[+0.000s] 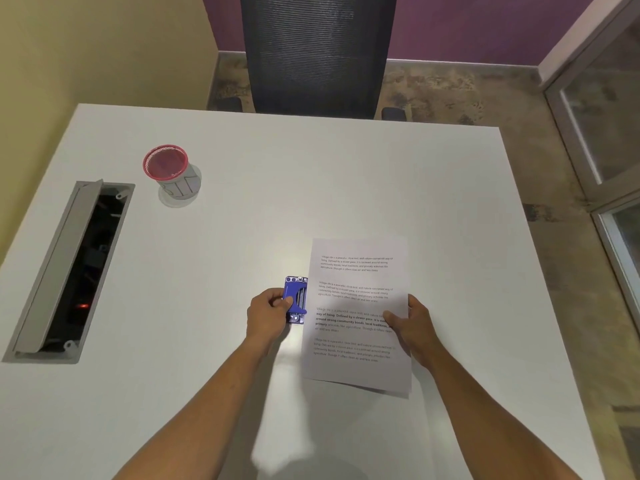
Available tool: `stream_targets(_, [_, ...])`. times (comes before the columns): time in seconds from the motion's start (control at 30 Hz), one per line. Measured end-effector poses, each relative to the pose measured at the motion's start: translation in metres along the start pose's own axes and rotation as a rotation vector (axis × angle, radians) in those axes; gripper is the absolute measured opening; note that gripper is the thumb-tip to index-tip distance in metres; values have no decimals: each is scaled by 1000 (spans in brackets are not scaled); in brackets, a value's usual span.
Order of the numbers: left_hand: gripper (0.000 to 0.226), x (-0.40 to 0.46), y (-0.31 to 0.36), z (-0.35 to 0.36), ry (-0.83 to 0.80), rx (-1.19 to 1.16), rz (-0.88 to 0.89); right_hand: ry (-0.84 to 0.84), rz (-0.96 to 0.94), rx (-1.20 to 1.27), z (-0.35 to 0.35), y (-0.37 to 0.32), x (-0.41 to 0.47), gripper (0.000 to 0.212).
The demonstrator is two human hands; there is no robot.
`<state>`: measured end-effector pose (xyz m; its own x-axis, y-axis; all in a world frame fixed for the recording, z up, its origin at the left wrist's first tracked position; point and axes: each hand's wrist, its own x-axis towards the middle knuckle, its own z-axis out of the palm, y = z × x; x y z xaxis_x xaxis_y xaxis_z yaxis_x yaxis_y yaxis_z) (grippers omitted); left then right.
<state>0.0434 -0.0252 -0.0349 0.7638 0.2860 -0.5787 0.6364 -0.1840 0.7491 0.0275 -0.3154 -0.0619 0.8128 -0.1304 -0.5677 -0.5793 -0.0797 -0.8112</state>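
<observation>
The left hand [268, 308] grips the blue hole punch [295, 300]; the right hand [410, 323] pinches the paper [358, 317]. Slide the left edge fully and straight into the slot before pressing.

The punch [295, 299] in the left hand [266, 311] is blue with silvery metal parts. The paper [356, 306] pinched by the right hand [412, 323] is white with blocks of black print, one partly bold. Beneath both grips the table [242, 220] is plain white. Far left of them, the cup [165, 161] is red mesh and the hatch [62, 268] is grey, black inside. Beyond them, the chair [317, 53] is black mesh.
</observation>
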Motion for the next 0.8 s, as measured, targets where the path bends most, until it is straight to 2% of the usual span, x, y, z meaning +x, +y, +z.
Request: stream_targets(0.8, [17,-1,3,-4,-3,16,18,1,15,-68,-1,2,-2,33])
